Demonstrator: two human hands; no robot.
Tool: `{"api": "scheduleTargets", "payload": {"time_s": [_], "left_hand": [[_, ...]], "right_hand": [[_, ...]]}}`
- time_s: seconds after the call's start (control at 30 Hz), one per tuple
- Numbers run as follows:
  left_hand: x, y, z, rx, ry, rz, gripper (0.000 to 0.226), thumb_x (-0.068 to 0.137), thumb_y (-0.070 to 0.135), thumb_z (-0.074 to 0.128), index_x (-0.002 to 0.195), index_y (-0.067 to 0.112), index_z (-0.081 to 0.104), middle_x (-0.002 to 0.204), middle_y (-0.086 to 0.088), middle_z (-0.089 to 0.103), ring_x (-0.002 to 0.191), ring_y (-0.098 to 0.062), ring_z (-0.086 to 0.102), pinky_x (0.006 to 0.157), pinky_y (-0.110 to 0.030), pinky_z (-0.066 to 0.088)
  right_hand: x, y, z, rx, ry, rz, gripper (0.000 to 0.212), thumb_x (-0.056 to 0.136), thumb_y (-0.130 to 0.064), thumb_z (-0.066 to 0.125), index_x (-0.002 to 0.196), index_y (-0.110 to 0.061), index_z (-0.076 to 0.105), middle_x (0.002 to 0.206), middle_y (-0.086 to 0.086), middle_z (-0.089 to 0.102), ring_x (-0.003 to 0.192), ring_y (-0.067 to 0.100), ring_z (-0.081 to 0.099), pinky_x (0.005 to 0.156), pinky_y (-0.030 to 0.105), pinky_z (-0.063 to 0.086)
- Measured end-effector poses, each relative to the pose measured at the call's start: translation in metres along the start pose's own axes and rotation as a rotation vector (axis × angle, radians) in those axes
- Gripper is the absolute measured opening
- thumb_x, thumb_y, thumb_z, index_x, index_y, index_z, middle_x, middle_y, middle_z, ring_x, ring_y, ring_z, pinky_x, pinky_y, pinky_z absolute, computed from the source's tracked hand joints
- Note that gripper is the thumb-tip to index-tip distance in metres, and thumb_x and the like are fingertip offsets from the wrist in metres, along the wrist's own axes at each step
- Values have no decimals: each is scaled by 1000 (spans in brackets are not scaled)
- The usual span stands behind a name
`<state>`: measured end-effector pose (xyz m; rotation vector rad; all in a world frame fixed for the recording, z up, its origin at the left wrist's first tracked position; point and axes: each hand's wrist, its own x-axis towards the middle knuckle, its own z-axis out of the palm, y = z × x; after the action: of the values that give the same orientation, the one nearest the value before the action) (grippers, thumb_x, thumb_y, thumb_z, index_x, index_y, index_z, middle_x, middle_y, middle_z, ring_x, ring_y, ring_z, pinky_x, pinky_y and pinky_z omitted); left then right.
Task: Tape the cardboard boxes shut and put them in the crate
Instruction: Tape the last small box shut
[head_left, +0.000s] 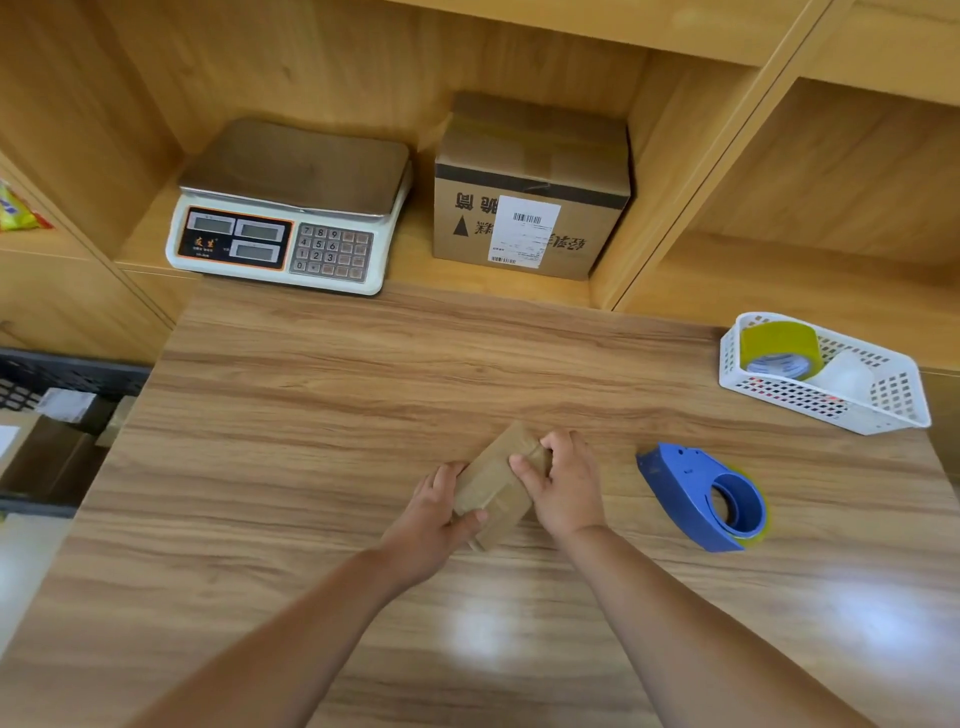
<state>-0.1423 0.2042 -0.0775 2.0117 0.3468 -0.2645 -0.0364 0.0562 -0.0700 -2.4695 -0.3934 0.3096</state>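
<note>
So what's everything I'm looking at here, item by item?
small cardboard box: one, brown, table's middle, held in both hands
tape dispenser: one, blue, on table, right of the hands
basket: one, white, table's far right
tape roll: one, yellow-green, in the basket
scale: one, white, steel pan, shelf behind table
large cardboard box: one, brown, white label, right of scale
crate: one, black, left of table
crated boxes: number unclear, brown, inside crate
table: one, wood grain, foreground
left hand: one, grips the small box's near end
right hand: one, grips its far end
</note>
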Motion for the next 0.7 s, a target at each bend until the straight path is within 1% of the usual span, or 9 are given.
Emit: {"api": "scheduleTargets", "payload": {"time_s": [0.07,0.1,0.17,0.23,0.3,0.4,0.5,0.6,0.7], "left_hand": [[0,-1,0,-3,-10,-10,58,92,31,58,139,13,29,116,7,36,116,-14,36,101,-30,35],[0,-1,-1,-6,-14,-18,58,92,31,58,139,13,29,115,8,36,116,-15,36,101,-31,35],[-1,-1,0,-13,0,-15,63,90,36,59,140,15,28,118,10,36,118,-14,35,102,-32,35],[-3,-1,2,-25,40,-28,74,87,43,59,144,15,22,125,10,31,121,-10,29,104,-27,29],[-7,-1,6,-50,119,-63,84,85,43,63,147,12,15,127,9,26,125,-10,25,104,-24,23],[-13,-2,15,-135,212,-139,99,75,49,67,149,10,13,136,1,28,134,-18,24,110,-33,25],[-17,2,22,-233,238,-243,108,66,56,65,149,10,14,145,-6,26,138,-23,25,112,-44,29],[-17,-1,30,-249,267,-326,96,72,49,73,143,6,26,140,-10,37,128,-23,38,102,-38,38],[-22,7,35,-206,212,-305,68,78,44,71,130,15,40,120,2,57,108,-17,57,83,-32,48]], "right_hand": [[2,0,1,18,7,0,39,82,-49,61,90,-12,51,88,-2,45,88,18,41,75,29,28],[2,0,2,26,18,2,31,87,-39,63,90,-11,52,88,-1,45,89,19,42,75,29,28],[2,0,2,38,37,5,22,89,-31,63,88,-13,50,87,-1,45,89,20,43,74,29,28],[1,-1,3,57,23,28,21,90,-30,62,88,-16,46,88,-3,44,90,20,42,74,28,27],[1,-2,3,89,0,67,21,90,-32,61,95,-14,51,95,-2,47,96,20,43,78,27,30],[-2,-1,1,100,-47,126,40,92,-36,57,120,-7,55,115,5,50,112,22,41,89,26,31],[-8,6,-2,123,-47,148,42,93,-35,57,123,-6,57,117,7,50,114,23,41,90,26,30],[-17,14,-6,220,4,162,34,90,-27,62,116,-5,61,108,3,50,109,23,47,89,28,36],[-28,19,-11,313,15,182,30,90,-22,63,115,-6,61,109,1,52,104,17,51,90,26,40]]}}
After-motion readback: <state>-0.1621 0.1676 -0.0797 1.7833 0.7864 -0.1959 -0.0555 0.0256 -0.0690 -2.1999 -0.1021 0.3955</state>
